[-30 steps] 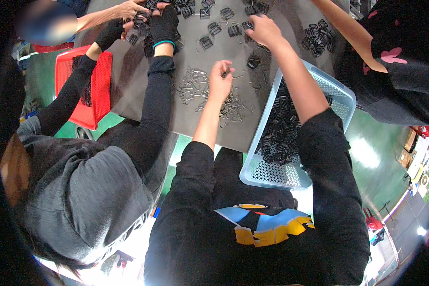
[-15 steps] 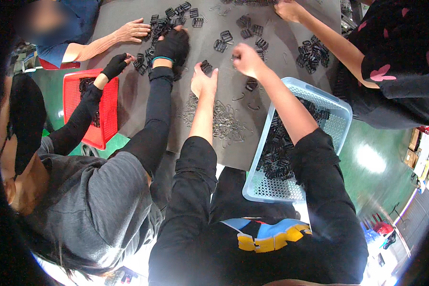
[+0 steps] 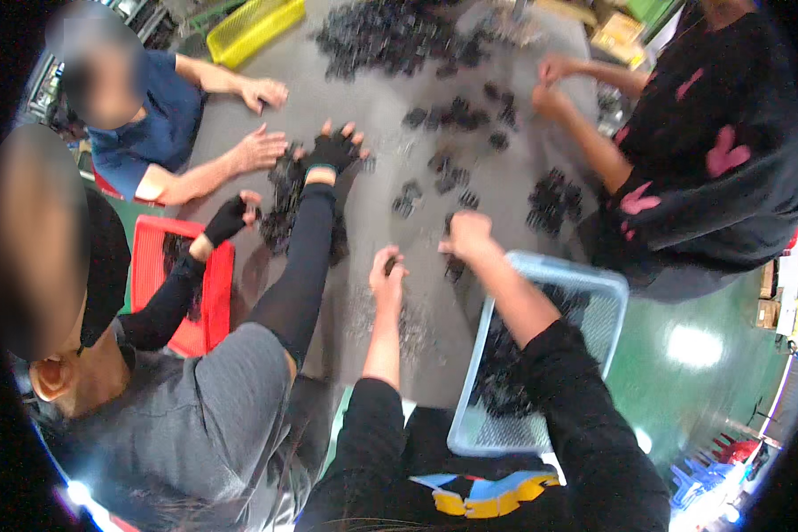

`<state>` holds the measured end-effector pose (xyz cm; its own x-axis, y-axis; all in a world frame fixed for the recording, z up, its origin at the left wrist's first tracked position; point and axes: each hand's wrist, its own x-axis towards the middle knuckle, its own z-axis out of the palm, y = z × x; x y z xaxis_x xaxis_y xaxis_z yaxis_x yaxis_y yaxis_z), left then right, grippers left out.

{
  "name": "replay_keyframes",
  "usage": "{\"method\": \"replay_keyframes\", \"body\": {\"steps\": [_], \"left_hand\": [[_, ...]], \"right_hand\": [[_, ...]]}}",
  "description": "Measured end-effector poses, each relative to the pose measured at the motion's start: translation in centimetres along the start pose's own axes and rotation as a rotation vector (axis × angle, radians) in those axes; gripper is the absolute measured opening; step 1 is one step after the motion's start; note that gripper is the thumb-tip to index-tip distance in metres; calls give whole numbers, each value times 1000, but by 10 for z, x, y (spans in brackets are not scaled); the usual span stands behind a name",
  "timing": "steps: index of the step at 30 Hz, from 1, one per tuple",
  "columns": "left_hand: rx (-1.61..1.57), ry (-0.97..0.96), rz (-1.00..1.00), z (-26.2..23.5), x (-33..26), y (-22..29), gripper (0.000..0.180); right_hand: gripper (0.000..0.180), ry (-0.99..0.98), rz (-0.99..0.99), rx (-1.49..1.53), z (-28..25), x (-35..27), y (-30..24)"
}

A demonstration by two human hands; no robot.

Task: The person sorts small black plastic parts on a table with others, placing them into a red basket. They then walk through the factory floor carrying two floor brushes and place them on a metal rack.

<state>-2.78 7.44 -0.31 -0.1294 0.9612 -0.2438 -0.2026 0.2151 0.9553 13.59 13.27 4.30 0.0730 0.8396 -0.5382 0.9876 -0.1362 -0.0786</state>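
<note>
Pinched between the thumb and fingers of my left hand (image 3: 387, 273) is a small black plastic buckle (image 3: 391, 263). My right hand (image 3: 470, 234) is closed just to its right and a little farther off, fingertips pressed together; what they hold is hidden. A dark buckle (image 3: 453, 269) lies on the table below the right fingers. Loose buckles (image 3: 406, 200) sit beyond my hands. Under and beside my left forearm spreads a blurred heap of thin metal wire hooks (image 3: 410, 328). My right forearm crosses a light blue basket (image 3: 615, 310) holding many black buckles.
A gloved co-worker's hand (image 3: 332, 151) rests by a buckle pile (image 3: 279, 208) at left, near a red basket (image 3: 225, 310). Another person's hands (image 3: 262, 146) are beyond. Someone at right holds both hands (image 3: 550, 84) over the table. A large buckle heap (image 3: 390, 40) and yellow basket (image 3: 257, 31) lie far off.
The view has tilted up, bringing in the far heap and yellow basket. My hands stay about the same place over the table. The gloved co-worker's fingers have spread.
</note>
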Motion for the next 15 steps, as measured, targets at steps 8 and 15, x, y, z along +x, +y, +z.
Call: {"method": "replay_keyframes", "body": {"steps": [8, 15], "left_hand": [[239, 122, 196, 38, 43, 2, 15], [989, 100, 188, 47, 83, 6, 34]], "right_hand": [[38, 105, -117, 11, 4, 32, 13], [44, 123, -92, -13, 12, 17, 2]]}}
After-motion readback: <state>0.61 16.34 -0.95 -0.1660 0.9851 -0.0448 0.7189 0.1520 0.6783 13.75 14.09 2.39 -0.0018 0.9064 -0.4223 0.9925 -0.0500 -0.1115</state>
